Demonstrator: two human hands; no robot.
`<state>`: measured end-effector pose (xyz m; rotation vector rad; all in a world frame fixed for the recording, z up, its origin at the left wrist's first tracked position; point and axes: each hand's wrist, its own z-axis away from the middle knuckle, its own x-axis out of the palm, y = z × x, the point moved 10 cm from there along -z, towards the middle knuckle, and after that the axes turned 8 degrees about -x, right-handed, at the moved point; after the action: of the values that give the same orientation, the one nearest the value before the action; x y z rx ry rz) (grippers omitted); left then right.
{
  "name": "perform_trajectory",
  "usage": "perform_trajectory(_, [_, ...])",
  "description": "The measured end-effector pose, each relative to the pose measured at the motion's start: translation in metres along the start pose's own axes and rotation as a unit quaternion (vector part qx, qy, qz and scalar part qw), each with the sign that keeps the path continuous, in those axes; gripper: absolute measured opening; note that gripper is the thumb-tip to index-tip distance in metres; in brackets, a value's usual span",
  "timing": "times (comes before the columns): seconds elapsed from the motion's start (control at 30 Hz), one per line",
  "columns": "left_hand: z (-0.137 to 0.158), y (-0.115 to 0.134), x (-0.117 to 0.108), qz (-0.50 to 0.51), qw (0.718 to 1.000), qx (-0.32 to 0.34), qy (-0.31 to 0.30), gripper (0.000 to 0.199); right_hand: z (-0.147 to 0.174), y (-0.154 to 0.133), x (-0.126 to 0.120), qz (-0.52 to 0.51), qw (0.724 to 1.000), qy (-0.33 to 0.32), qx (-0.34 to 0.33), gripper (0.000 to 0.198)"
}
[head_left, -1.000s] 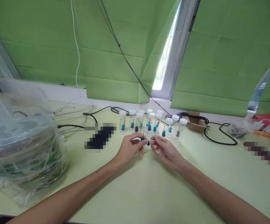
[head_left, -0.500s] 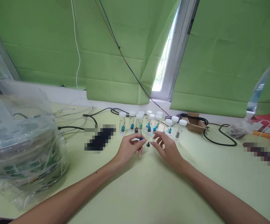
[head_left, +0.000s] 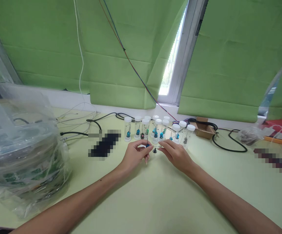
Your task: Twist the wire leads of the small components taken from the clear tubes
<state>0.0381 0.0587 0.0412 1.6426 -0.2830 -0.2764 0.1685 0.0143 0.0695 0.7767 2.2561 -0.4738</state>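
Blue part (head_left: 148,146) pinched in my left hand (head_left: 136,155), over the desk (head_left: 155,195); my right hand (head_left: 176,154) sits bunched at a thin wire (head_left: 158,146), gripping or not I cannot tell; a black piece (head_left: 154,150) shows between; capped tubes (head_left: 127,126) already hold similar parts; this one, outside them, seems unfinished.

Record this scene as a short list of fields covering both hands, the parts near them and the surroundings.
Left hand: pinching a small blue piece, thin rod rising from it
Right hand: thumb and fingertips near the dark piece; grip unclear
Dark piece: between the hands
Tubes: clear, white-capped, grouped beyond the hands
Box: open cardboard, right of the tubes
Backdrop: green blinds
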Motion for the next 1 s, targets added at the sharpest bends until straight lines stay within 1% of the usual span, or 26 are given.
perform_trajectory(0.23, [-0.0007, -0.0021, -0.0006, 0.003, 1.0, -0.006, 0.003, 0.025, -0.0021, -0.002, -0.0037, 0.061, 0.998, -0.012, -0.016, 0.023])
perform_trajectory(0.37, [-0.0014, -0.0025, -0.0008, -0.001, 1.0, -0.004, 0.003, 0.025, -0.0021, -0.0022, -0.0011, 0.066, 0.997, -0.027, -0.016, 0.026])
perform_trajectory(0.53, [-0.0007, -0.0019, 0.0006, -0.001, 1.0, -0.003, -0.002, 0.025, -0.0018, -0.0029, 0.0008, 0.067, 0.997, -0.031, -0.015, 0.027])
perform_trajectory(0.87, [0.0002, -0.0025, 0.0023, -0.022, 1.0, 0.003, -0.01, 0.026, 0.0016, 0.0045, 0.0035, 0.001, 1.0, -0.007, 0.015, 0.026])
perform_trajectory(1.0, [0.0019, 0.0009, 0.0028, -0.03, 0.999, 0.01, -0.011, 0.028, 0.0007, 0.0033, 0.0011, -0.049, 0.998, 0.01, 0.032, 0.026])
